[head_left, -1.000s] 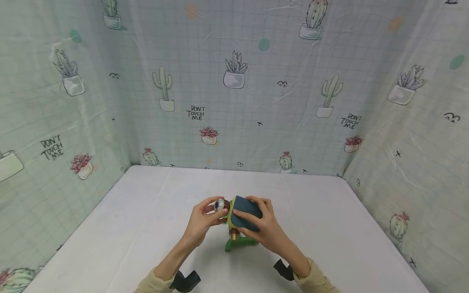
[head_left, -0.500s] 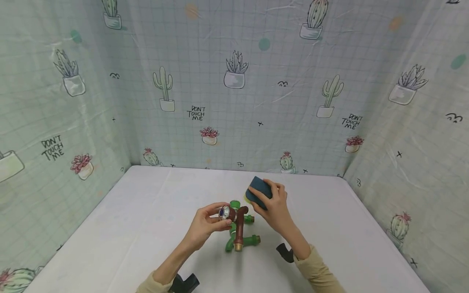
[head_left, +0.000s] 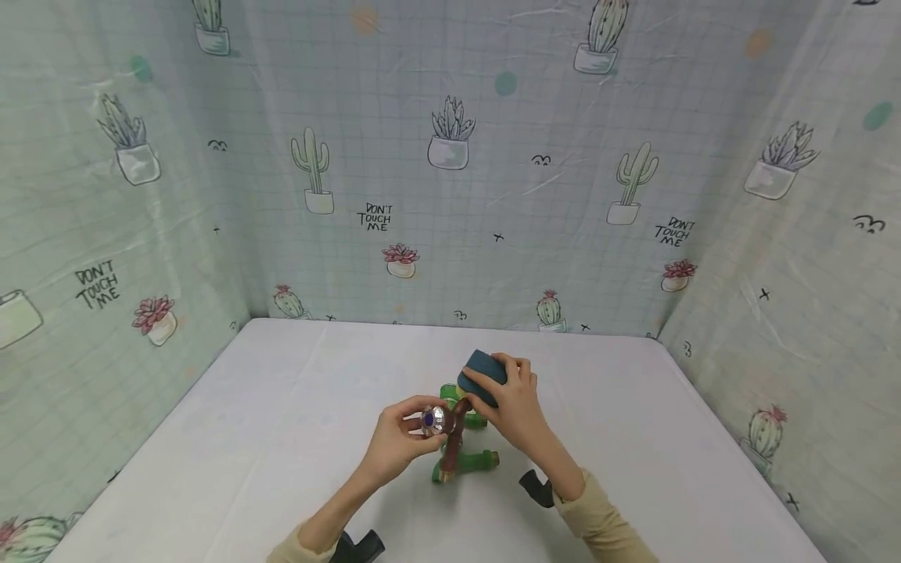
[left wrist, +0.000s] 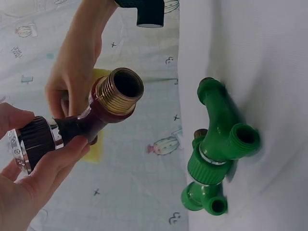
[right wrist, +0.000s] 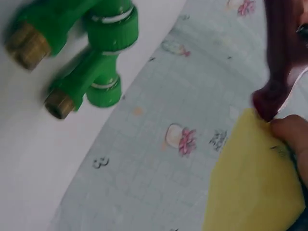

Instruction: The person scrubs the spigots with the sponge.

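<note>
My left hand (head_left: 399, 438) grips a dark red-brown faucet (head_left: 452, 450) by its ribbed knob with a silvery cap. In the left wrist view the brass threaded end of the faucet (left wrist: 117, 91) points toward the camera. My right hand (head_left: 517, 410) holds a sponge (head_left: 482, 375), blue on one side and yellow on the other. In the right wrist view the sponge's yellow side (right wrist: 250, 178) meets the faucet's bent tip. Below the faucet, green pipe fittings (head_left: 479, 461) lie on the table, partly hidden by it in the head view.
The white table (head_left: 281, 407) is backed by cactus-print curtains (head_left: 380, 156) on three sides. Brass ends (right wrist: 60, 104) show on the green fittings. A black mount (head_left: 359, 546) sits at the left wrist, another black mount (head_left: 538, 489) at the right.
The sponge first covered the faucet, then moved up and right away from it, and is now back at its bent tip. The left hand keeps its grip, with the faucet slightly tilted.
</note>
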Motion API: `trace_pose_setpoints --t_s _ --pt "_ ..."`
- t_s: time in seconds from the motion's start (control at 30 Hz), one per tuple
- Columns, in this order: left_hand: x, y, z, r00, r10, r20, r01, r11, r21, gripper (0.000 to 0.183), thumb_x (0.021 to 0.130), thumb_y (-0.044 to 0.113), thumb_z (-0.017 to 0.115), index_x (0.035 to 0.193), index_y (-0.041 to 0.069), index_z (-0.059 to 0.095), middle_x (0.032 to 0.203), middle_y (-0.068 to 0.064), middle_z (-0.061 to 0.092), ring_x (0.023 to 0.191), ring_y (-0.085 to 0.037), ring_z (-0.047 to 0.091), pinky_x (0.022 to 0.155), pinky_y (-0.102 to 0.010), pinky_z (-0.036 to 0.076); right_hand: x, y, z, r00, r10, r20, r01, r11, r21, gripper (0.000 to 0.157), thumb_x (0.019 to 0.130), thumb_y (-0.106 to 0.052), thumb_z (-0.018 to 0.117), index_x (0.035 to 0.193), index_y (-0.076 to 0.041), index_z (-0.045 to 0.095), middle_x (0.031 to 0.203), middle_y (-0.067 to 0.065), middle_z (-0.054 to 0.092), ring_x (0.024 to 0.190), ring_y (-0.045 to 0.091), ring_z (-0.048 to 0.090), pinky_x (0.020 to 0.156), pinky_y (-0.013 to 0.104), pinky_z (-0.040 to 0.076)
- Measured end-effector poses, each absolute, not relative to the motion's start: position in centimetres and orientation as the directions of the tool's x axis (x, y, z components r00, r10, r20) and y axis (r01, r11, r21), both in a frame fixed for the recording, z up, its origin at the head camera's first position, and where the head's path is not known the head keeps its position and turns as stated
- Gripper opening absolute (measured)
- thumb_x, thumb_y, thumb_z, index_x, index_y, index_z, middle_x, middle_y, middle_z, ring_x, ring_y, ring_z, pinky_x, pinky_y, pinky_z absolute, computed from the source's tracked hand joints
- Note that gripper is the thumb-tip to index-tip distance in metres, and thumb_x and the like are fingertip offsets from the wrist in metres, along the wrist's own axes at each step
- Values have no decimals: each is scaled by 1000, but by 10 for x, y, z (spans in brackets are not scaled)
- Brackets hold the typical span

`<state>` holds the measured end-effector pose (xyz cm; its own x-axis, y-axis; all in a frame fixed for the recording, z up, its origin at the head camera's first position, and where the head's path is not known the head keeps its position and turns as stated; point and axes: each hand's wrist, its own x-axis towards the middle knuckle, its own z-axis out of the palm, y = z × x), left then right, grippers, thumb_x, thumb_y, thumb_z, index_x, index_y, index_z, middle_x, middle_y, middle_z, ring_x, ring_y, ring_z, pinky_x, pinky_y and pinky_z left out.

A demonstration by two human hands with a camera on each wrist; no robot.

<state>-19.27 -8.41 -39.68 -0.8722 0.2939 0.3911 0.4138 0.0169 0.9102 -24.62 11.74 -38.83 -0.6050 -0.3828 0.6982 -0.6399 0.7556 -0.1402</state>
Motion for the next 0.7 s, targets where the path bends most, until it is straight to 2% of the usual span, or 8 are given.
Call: trace_pose_setpoints --t_s 0.1,0.23,0.37,0.47,0.57,0.7 --pt "-193 -87 -394 -893 294 341 353 -14 936 41 77 0 65 115 -4 52 109 -24 52 79 -10 64 66 -24 55 -253 124 -390 -626 -327 708 -620 760 -198 37 76 -26 71 112 -24 62 119 22 46 98 34 37 73 47 37" --pt "-196 -92 -389 -928 299 221 179 -161 971 49 81 6 63 125 -2 43 113 -15 52 87 -20 65 74 -41 55 -254 128 -390 -605 -287 743 -689 657 -307 41 79 -20 68 118 -20 55 123 24 40 103 34 32 76 49 43" --pt "-199 -94 -388 -932 327 159 55 -305 951 49 88 7 54 132 -1 33 111 -7 55 91 -21 65 78 -49 51 -249 126 -390 -551 -289 783 -756 571 -321 39 86 -32 57 122 -19 49 127 24 33 106 33 28 74 49 46" --pt "-200 -94 -388 -931 320 174 55 -347 936 44 91 6 49 131 0 32 108 -3 57 90 -19 65 80 -47 51 -246 122 -391 -475 -272 837 -765 599 -239 40 88 -41 49 120 -18 50 125 25 32 106 35 28 74 50 45" --pt "-199 -91 -387 -941 270 203 93 -370 925 40 90 4 49 128 2 35 105 -2 57 89 -17 65 80 -45 52 -242 117 -394 -415 -285 864 -757 635 -153 40 88 -43 46 119 -17 51 124 26 32 105 38 29 73 50 46" --pt "-199 -88 -386 -954 217 206 103 -410 906 36 89 3 50 123 5 39 103 -3 57 87 -17 66 80 -46 51 -238 114 -402 -443 -308 842 -783 590 -196 39 88 -37 51 121 -17 50 125 25 32 105 36 28 71 46 47"
